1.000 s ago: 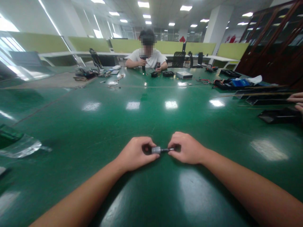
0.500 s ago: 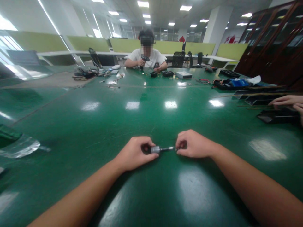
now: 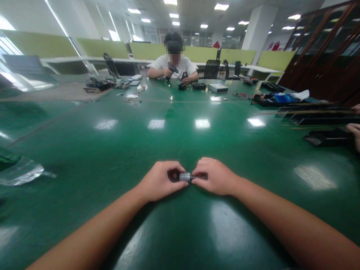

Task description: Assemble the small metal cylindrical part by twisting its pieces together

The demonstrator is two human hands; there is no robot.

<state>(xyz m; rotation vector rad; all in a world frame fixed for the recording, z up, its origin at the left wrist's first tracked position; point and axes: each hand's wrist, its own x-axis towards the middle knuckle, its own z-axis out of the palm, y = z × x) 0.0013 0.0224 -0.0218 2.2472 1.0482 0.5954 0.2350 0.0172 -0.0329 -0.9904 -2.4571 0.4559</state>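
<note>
The head camera looks forward and down, from close above, across the green table [image 3: 140, 144]

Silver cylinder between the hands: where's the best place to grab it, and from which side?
Probably by the round wall of the silver cylinder, coming from the left, thumb on the near side and fingers on the far side, as the left hand pinches it. It lies sideways, so its curved wall meets both, while the right hand crowds the thin stem at its right end.

Looks like smooth metal on the cylinder [image 3: 185, 177], glossy and even across the table [image 3: 174, 144], polished wood on the cabinet [image 3: 302, 77].
</note>
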